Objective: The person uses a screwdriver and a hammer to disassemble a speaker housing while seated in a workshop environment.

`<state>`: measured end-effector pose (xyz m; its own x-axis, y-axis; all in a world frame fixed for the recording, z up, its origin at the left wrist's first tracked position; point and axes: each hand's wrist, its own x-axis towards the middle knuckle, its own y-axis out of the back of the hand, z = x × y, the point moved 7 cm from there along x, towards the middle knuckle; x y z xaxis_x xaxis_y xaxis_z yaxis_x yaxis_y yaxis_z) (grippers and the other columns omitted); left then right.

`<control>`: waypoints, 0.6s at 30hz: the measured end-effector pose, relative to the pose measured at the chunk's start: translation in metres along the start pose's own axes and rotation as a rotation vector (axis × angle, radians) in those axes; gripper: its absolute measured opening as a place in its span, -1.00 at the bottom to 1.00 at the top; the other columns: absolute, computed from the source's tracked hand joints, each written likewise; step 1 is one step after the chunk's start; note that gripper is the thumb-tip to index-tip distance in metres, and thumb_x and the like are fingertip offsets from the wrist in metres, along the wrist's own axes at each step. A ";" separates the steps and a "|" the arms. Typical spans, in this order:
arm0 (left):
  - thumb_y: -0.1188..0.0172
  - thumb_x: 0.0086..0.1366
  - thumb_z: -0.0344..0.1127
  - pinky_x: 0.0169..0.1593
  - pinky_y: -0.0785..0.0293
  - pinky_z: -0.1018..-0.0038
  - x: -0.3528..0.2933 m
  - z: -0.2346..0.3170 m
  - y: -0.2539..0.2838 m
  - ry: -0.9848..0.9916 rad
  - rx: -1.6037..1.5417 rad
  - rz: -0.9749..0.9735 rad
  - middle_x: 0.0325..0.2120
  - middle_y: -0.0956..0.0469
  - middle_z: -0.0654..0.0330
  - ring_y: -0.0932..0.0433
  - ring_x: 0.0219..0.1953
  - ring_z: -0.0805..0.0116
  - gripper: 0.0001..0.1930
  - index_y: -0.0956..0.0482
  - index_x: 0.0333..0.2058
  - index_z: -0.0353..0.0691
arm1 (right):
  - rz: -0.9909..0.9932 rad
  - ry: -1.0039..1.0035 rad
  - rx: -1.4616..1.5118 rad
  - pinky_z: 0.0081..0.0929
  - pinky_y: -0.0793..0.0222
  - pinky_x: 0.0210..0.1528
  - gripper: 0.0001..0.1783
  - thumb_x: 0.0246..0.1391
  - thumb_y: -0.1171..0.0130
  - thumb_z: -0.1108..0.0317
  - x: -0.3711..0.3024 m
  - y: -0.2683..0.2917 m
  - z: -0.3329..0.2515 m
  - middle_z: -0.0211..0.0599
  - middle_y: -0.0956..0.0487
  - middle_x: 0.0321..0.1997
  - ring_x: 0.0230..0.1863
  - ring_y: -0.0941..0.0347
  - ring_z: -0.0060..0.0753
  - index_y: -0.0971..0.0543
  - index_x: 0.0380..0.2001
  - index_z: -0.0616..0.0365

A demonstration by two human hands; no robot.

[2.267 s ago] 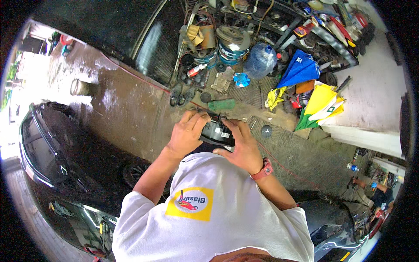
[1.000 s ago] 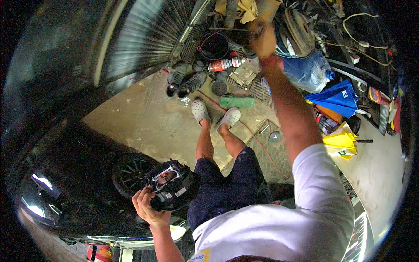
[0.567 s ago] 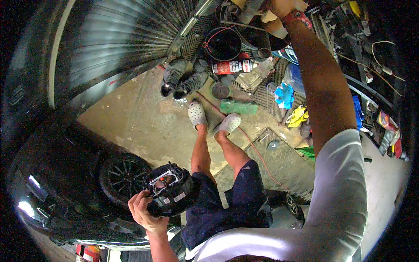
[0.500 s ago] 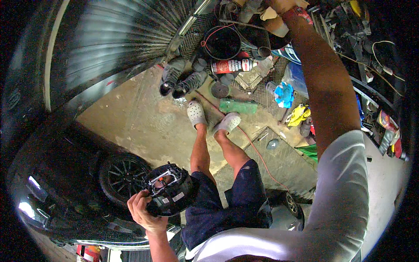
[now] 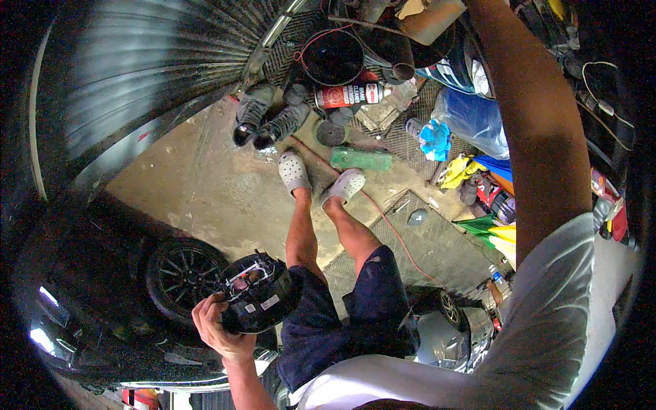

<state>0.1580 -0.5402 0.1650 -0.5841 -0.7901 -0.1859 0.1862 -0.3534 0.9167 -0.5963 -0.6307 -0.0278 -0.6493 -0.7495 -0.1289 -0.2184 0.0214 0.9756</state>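
Note:
My left hand point(image 5: 220, 331) grips a black rounded car part point(image 5: 258, 294) at its lower left side, fingers curled over the edge. The part has a metal wire bracket on its upper side and white labels on its face. It is held beside my left thigh, in front of a black car's wheel point(image 5: 184, 277). My right arm point(image 5: 547, 130) stretches up along the right side to the cluttered shelf area. The right hand itself lies beyond the top edge, so its fingers and anything in them are hidden.
Worn shoes point(image 5: 254, 113), a black bucket point(image 5: 333, 58), a red and white spray can point(image 5: 350, 96) and a green block point(image 5: 362, 159) lie ahead of my feet. A blue crumpled glove point(image 5: 435, 140) is farther right. A thin red hose point(image 5: 400, 236) crosses the floor.
The view has shifted, so the floor items sit farther left. My right hand, partly seen before among the clutter at the top, has gone out of view. My left hand keeps its hold.

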 end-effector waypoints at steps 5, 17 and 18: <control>-0.58 0.03 -0.13 0.08 -0.56 0.01 0.004 0.003 -0.002 -0.010 -0.025 -0.015 -0.09 -0.70 0.02 -0.63 -0.06 -0.12 -0.47 -0.52 -0.11 -0.16 | 0.011 0.258 0.150 0.00 -0.42 0.48 0.17 0.08 -0.65 0.00 -0.004 -0.020 0.012 0.10 -0.45 0.54 0.47 -0.46 0.20 -0.27 0.61 0.19; -0.60 0.03 -0.14 0.08 -0.57 0.01 0.004 0.012 -0.006 -0.018 0.003 -0.036 -0.08 -0.68 0.03 -0.63 -0.04 -0.12 -0.46 -0.52 -0.10 -0.18 | 0.277 -0.647 1.042 -0.25 -0.58 -0.04 -0.08 0.04 -0.74 0.09 -0.196 -0.159 0.125 -0.12 -0.66 -0.07 -0.11 -0.62 -0.19 -0.37 0.23 0.33; -0.60 0.03 -0.14 0.08 -0.57 0.01 0.004 0.012 -0.008 -0.034 0.004 -0.029 -0.08 -0.68 0.02 -0.63 -0.03 -0.13 -0.46 -0.52 -0.09 -0.18 | 0.151 -0.766 1.114 -0.24 -0.59 -0.03 0.01 0.01 -0.76 0.07 -0.207 -0.164 0.115 -0.10 -0.66 -0.03 -0.09 -0.63 -0.18 -0.33 0.29 0.35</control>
<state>0.1444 -0.5341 0.1612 -0.6157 -0.7620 -0.2004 0.1659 -0.3740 0.9125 -0.5095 -0.4032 -0.1817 -0.8775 -0.1477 -0.4562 -0.3406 0.8617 0.3761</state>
